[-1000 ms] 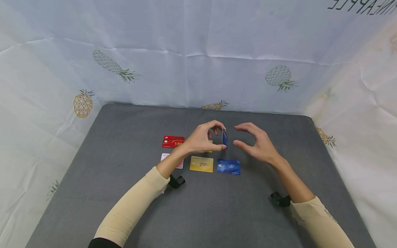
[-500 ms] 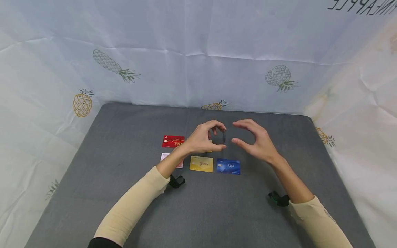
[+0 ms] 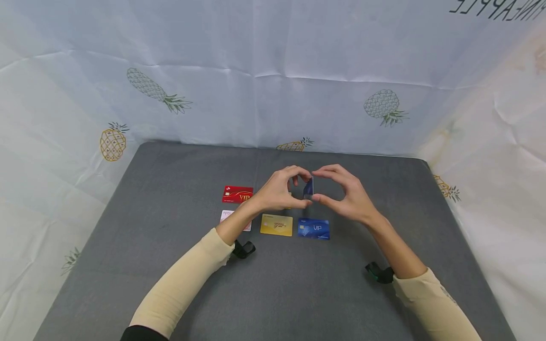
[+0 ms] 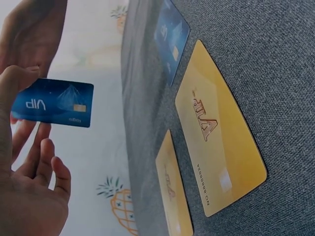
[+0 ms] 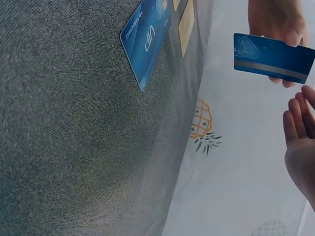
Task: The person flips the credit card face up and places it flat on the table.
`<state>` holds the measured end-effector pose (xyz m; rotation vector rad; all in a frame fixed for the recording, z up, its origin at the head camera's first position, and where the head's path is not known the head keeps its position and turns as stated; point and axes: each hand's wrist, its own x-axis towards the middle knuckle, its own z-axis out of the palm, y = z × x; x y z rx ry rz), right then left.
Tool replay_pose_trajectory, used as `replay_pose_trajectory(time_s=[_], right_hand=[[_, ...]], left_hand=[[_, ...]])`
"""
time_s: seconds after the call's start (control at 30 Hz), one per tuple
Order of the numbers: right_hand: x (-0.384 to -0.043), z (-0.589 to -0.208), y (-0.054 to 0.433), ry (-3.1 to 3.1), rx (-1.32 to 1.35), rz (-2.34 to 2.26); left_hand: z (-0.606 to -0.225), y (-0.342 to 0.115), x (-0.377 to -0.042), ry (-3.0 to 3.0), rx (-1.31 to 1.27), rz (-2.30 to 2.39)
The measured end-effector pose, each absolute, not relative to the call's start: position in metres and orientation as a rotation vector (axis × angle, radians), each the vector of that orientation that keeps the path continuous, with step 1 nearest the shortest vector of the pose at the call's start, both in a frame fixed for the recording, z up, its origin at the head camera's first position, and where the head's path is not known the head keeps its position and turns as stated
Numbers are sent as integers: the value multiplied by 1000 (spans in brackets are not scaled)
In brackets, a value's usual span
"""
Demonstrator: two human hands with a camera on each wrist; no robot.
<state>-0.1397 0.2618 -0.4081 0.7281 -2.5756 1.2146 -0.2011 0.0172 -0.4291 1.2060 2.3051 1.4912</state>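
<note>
Between both hands a blue VIP card (image 3: pixel 308 188) stands upright above the table. My left hand (image 3: pixel 281 189) pinches it by opposite edges, thumb on the near edge and fingers on the far one. From the other side my right hand (image 3: pixel 347 194) has its thumb and fingertips at the same card's right corners. The left wrist view shows the printed face of the blue VIP card (image 4: pixel 64 104); the right wrist view shows its dark stripe. Another blue VIP card (image 3: pixel 313 228) and a gold card (image 3: pixel 276 225) lie flat below the hands.
At the left lie a red VIP card (image 3: pixel 237 194) and a pink-and-white card (image 3: pixel 226 215), partly hidden by my left arm. A second gold card (image 4: pixel 173 187) lies behind my left hand. The grey table (image 3: pixel 170 166) ends at a pineapple-print curtain (image 3: pixel 256 71).
The right hand has moved left until its fingertips meet the card. Held in the left hand, the card has turned from angled through edge-on to angled again.
</note>
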Motion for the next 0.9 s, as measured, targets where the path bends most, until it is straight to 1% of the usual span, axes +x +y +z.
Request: replay_pose_trajectory(time_s=[0.53, 0.9], right_hand=[[-139, -411, 261, -2499, 751, 1171], [-139, -413, 264, -2394, 798, 1259]], left_hand=[[-430, 17, -200, 2293, 1215, 1496], [-431, 16, -202, 2279, 1214, 1517]])
